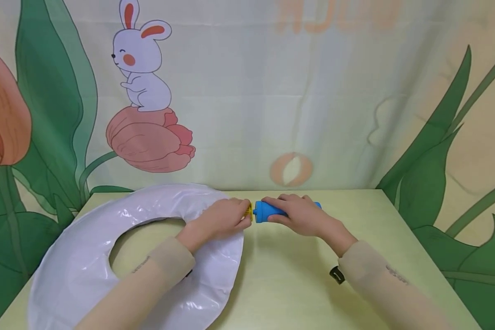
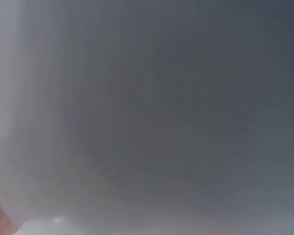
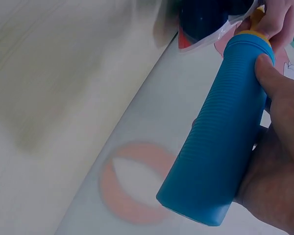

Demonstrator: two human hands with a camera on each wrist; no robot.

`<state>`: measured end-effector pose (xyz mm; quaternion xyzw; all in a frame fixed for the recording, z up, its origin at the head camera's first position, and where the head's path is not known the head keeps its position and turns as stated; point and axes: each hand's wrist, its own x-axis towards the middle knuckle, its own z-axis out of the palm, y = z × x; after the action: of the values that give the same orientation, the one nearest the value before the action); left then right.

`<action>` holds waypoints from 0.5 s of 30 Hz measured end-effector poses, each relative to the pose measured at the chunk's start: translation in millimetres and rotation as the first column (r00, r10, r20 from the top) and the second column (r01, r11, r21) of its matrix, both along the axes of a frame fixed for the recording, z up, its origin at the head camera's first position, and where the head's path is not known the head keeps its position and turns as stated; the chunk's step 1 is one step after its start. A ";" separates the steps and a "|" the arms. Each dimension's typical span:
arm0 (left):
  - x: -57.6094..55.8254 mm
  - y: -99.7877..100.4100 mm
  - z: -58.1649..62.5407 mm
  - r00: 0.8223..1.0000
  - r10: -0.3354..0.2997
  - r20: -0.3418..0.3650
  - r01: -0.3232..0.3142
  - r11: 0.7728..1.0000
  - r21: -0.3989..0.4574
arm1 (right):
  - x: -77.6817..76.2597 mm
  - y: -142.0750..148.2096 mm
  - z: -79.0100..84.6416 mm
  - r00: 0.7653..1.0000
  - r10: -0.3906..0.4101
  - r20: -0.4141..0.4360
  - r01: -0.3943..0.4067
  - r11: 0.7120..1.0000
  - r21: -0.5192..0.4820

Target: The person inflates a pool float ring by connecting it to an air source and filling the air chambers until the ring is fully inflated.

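My right hand grips a blue ribbed cylinder, which looks like a hand air pump, held roughly level above the table. In the right wrist view the thumb lies along the ribbed pump, near its yellow-collared end. With curled fingers my left hand holds the yellow end piece facing the pump's narrow tip; its fingers hide most of it. A large white inflatable swim ring, wrinkled in places, lies beneath my left forearm and hand. The left wrist view is a grey blur, with skin at its lower left corner.
The pale green table ends at a hanging cloth printed with a rabbit and flowers. A black strap piece shows at the right sleeve. The ring's dark blue, clear-edged side shows in the right wrist view.
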<state>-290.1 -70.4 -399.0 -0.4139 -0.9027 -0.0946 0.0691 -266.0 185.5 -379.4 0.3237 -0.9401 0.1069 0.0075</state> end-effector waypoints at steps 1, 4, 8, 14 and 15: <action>-0.3 -0.2 -0.1 1.000 0.001 0.005 -0.001 1.000 0.000 | -0.3 -2.6 0.1 1.000 0.003 0.000 -0.003 1.000 -0.002; -2.7 -3.1 -0.2 1.000 0.009 0.018 -0.009 1.000 0.006 | -1.4 -6.6 0.9 1.000 0.003 -0.005 -0.003 1.000 -0.008; -6.7 -12.0 1.7 0.999 0.017 0.044 -0.018 0.999 0.029 | -4.7 -2.3 -0.5 1.000 -0.013 -0.017 0.012 1.000 -0.012; -9.5 -31.9 7.0 0.997 0.029 0.077 -0.032 0.999 0.027 | -6.7 17.7 -3.3 0.999 -0.051 -0.019 0.051 0.999 -0.013; -10.0 -35.3 8.1 0.996 0.032 0.081 -0.034 0.999 0.025 | -7.0 21.8 -3.6 0.998 -0.058 -0.020 0.057 0.998 -0.015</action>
<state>-300.1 -105.7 -390.9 -0.3939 -0.9101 -0.1222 0.0397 -273.0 207.3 -383.0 0.2976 -0.9481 0.1102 0.0224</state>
